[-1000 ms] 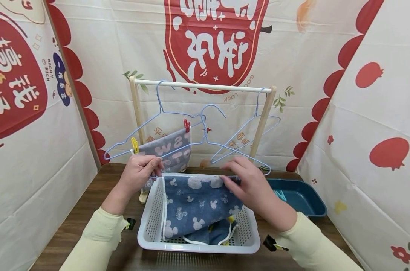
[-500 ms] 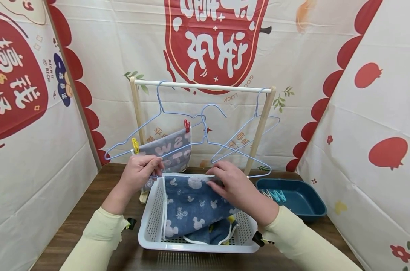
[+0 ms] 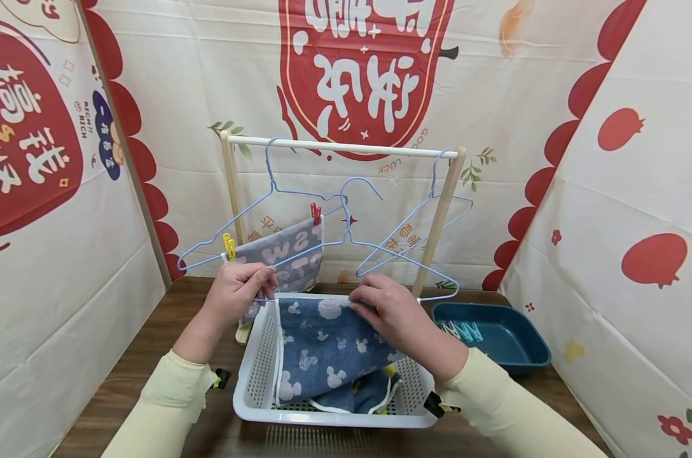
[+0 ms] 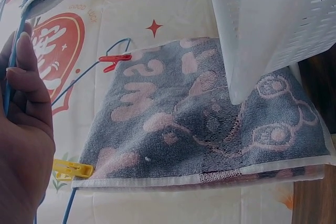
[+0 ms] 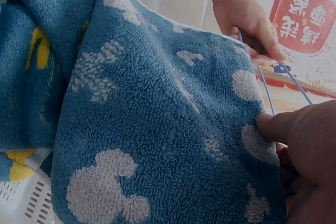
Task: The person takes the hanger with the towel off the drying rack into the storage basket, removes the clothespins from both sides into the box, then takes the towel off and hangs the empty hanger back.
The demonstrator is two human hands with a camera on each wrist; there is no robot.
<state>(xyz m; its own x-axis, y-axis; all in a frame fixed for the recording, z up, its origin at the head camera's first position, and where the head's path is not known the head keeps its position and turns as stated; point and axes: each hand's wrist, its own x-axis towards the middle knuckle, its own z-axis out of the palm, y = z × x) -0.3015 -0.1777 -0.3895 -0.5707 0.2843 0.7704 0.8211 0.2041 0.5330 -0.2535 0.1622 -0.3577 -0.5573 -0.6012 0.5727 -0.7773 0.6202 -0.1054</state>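
A blue wire hanger is held up in front of the rack. My left hand grips its lower left corner. Over its bottom bar hangs a blue towel with pale mouse-head shapes, its lower part dipping into the white basket. With thumb and fingers my right hand pinches the towel's top edge at the bar, right of the middle. The right wrist view shows the thumb pressed on the towel; most fingers are hidden behind it. In the left wrist view, fingers curl round the hanger wire.
Behind stands a rack with a white rail and two more hangers. A grey towel hangs on the left one by a red clothespin and a yellow clothespin. A dark blue tray with clothespins sits at right.
My right hand has moved left along the towel's top edge, uncovering the hanger's right end and the clothespins in the tray. The left hand has stayed at the hanger corner.
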